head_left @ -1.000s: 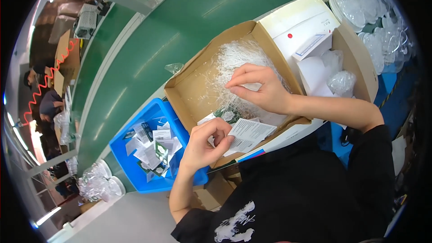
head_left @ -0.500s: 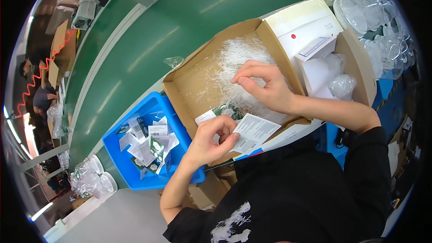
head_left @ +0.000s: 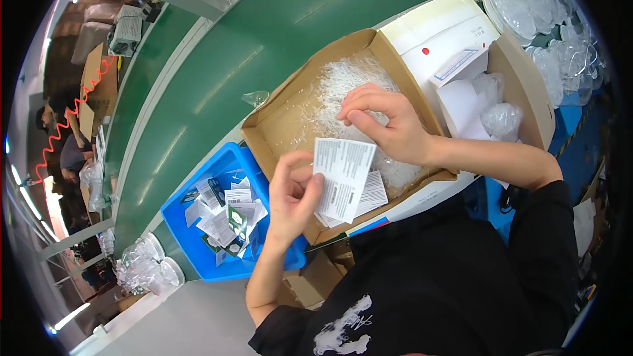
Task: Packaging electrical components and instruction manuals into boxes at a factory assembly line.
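My left hand (head_left: 289,196) pinches a white printed card (head_left: 344,175) between thumb and fingers, its text side up. My right hand (head_left: 395,124) hovers over a pile of thin clear plastic strands (head_left: 343,79), thumb and fingertips pressed together. Anything in that pinch is too fine to make out. The strands lie in a shallow brown cardboard box (head_left: 280,122). Below the held card, more white printed cards (head_left: 373,194) rest at the box's near edge, partly covered by it.
A blue bin (head_left: 173,214) of loose white and green cards stands left. To the right are a white box (head_left: 438,33) and an open carton (head_left: 527,72) with clear plastic bags. Clear plastic containers (head_left: 521,10) sit far right. Beyond lies a green surface (head_left: 198,86).
My left hand has lifted a card and turned it more upright, closer to the right hand. Several cards are now exposed beneath it. My right hand keeps its pinch over the strands.
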Motion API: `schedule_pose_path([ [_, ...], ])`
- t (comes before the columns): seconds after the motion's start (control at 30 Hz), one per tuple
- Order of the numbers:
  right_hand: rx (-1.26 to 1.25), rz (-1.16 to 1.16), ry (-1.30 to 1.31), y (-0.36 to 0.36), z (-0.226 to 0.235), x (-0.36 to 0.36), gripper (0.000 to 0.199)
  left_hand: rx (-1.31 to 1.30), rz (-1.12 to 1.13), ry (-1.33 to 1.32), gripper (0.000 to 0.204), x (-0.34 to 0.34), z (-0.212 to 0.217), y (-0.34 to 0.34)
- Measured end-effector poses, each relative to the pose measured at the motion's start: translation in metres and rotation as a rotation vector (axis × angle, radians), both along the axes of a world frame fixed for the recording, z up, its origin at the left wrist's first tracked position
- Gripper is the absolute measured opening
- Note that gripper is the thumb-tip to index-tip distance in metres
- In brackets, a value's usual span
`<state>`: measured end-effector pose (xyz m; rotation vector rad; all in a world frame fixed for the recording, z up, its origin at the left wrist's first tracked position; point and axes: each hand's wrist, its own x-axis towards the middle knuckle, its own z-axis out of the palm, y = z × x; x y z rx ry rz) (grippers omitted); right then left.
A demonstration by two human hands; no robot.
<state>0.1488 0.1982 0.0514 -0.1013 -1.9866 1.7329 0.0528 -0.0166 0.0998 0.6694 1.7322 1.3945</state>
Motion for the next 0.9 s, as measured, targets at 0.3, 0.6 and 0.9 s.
schedule_pose_path([
  [0.3, -0.156, 0.055, -0.086, -0.003, 0.003, 0.004, 0.016, 0.101, 0.140, 0.099, 0.014, -0.015, 0.004, 0.007],
  [0.6, 0.160, 0.061, 0.221, -0.006, -0.001, -0.001, 0.012, 0.163, 0.139, -0.007, 0.021, -0.016, -0.021, 0.012],
  [0.9, 0.215, 0.171, 0.133, -0.008, -0.008, 0.003, 0.017, 0.202, -0.057, -0.104, 0.024, -0.017, -0.022, 0.001],
])
